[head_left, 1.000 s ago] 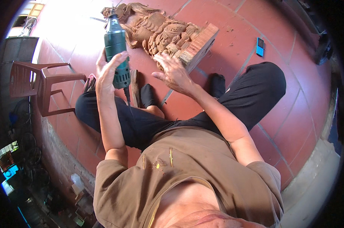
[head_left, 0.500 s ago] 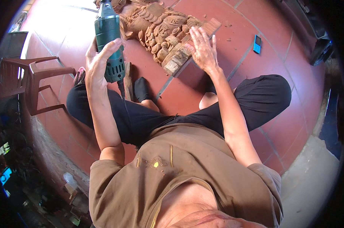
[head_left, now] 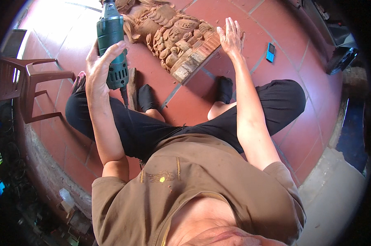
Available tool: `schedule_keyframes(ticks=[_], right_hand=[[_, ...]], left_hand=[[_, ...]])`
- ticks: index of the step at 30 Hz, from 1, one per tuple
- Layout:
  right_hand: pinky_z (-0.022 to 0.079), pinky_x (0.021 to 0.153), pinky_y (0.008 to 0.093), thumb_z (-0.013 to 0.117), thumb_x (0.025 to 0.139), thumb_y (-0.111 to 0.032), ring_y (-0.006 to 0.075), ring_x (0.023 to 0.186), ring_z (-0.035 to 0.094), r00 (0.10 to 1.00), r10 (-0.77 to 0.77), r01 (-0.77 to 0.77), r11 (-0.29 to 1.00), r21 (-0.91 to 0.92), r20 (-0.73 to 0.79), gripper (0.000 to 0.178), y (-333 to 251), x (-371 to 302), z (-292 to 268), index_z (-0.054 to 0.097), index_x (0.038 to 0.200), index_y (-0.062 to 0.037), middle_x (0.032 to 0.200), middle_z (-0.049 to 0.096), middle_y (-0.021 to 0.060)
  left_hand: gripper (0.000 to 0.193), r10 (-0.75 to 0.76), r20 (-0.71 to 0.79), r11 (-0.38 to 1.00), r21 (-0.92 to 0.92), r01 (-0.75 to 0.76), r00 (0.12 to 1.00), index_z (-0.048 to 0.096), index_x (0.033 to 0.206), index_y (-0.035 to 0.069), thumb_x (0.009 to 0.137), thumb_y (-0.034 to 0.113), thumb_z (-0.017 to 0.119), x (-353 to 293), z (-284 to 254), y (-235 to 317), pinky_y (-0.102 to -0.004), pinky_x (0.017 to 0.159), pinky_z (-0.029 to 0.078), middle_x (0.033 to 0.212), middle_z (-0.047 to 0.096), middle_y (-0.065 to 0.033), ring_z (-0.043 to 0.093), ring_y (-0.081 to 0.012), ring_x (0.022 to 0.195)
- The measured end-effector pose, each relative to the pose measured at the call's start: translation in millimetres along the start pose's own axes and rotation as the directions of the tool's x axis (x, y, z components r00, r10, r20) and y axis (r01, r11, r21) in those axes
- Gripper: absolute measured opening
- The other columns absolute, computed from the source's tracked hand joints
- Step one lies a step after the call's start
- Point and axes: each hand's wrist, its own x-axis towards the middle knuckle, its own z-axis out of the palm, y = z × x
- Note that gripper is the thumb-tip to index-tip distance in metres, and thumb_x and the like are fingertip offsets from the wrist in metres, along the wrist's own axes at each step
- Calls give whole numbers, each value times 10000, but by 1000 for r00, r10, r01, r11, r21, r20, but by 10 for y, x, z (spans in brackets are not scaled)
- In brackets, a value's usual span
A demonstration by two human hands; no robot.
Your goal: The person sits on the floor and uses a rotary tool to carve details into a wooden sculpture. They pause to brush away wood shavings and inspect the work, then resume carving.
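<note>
The carving (head_left: 175,35) lies on its side on the tiled floor (head_left: 193,106), beyond the feet. The right hand (head_left: 233,41), open with fingers stretched, has slid from the near edge of its base to the base's far-right end; whether it touches is unclear. The left hand (head_left: 97,71) still grips the green power tool (head_left: 112,45), tip out of view, so work on the wood seems paused.

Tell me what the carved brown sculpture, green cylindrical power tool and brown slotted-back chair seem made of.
Carved brown sculpture: probably unvarnished wood; matte, with a streaked, grain-like base.
Green cylindrical power tool: likely smooth plastic, vented; its shiny grey front end looks metallic.
Brown slotted-back chair: apparently moulded plastic, smooth and rounded.
</note>
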Motion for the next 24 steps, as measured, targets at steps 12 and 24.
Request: schedule_keyframes(ticks=[12, 24], right_hand=[[166, 1099, 604, 367, 968, -391, 313, 1427, 130, 989, 19, -24, 999, -34, -143, 561, -5, -186, 31, 328, 1431, -76, 1539, 202, 55], [102, 1116, 588, 394, 962, -409, 281, 1424, 170, 967, -243, 237, 968, -83, -73, 564, -389, -653, -5, 359, 1425, -89, 1509, 290, 51]], left_hand=[[395, 17, 10, 1000, -25, -17, 1000, 561, 1054, -3, 780, 225, 732, 13, -20, 12, -260, 528, 512, 811, 649, -118, 619, -152, 588], [431, 124, 57, 988, -102, -118, 991, 549, 1063, -20, 781, 249, 734, -74, -136, 105, -269, 510, 540, 842, 658, -156, 650, -182, 607]])
